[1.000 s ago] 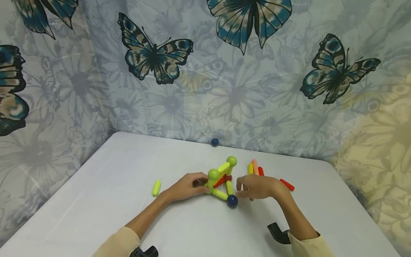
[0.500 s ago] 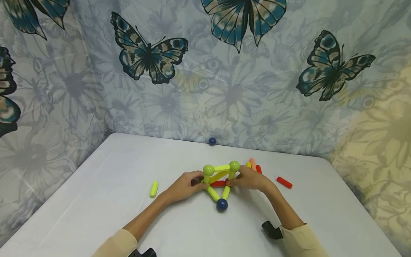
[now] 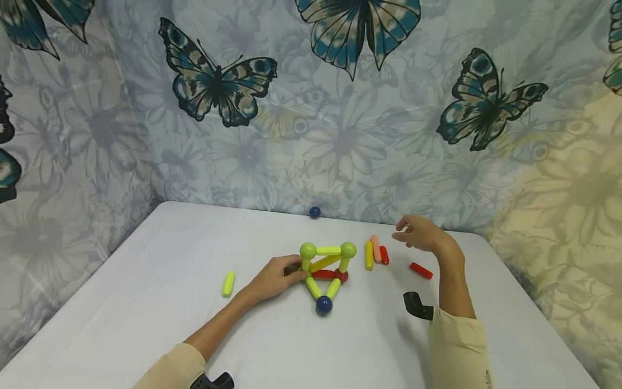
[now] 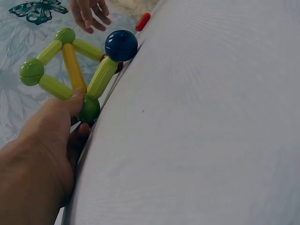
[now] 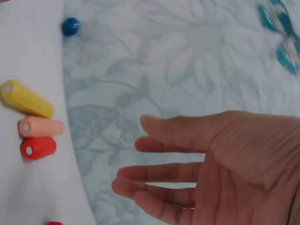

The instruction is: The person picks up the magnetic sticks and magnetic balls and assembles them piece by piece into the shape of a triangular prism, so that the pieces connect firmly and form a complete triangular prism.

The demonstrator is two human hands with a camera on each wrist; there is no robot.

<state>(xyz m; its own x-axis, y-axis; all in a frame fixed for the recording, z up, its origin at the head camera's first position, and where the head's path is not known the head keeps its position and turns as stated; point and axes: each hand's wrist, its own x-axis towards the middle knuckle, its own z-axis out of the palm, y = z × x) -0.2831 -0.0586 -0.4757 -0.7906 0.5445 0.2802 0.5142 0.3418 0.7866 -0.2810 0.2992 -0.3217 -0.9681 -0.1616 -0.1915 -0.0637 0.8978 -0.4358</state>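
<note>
Lime green made up most of the rod-and-ball toy frame [image 3: 324, 263], which stood near the middle of the white table [image 3: 272, 346]. Taking it as the centre of a dial, with twelve toward the wall, its two raised green balls [image 3: 348, 250] sat at eleven and one o'clock, joined by a lime crossbar [image 3: 328, 250]. Below them were a red ball [image 3: 342, 276] at three, a navy ball [image 3: 324, 306] at six and a green corner ball [image 4: 89, 110] at nine. One yellow diagonal rod [image 4: 73, 66] slanted down to that corner, and a red bar [image 3: 323, 274] joined it to the red ball.

My left hand [image 3: 276, 278] had closed only at thumb and fingertips, pinching the frame at the green corner ball. My right hand [image 3: 421, 233] hung in the air toward two o'clock, near the table's far edge, thumb apart and fingers loosely extended, with nothing in it.

Between that hand and the frame, a loose yellow rod [image 3: 369, 255], a peach rod [image 3: 376, 249] and a short red rod [image 3: 384, 255] lay close side by side. Another red rod [image 3: 421, 270] lay at three o'clock, and a lime rod [image 3: 228, 284] at nine, beyond my left wrist. At twelve, a small blue ball [image 3: 315, 212] rested at the table's far edge, against the butterfly-printed wall covering [image 3: 252, 156].
</note>
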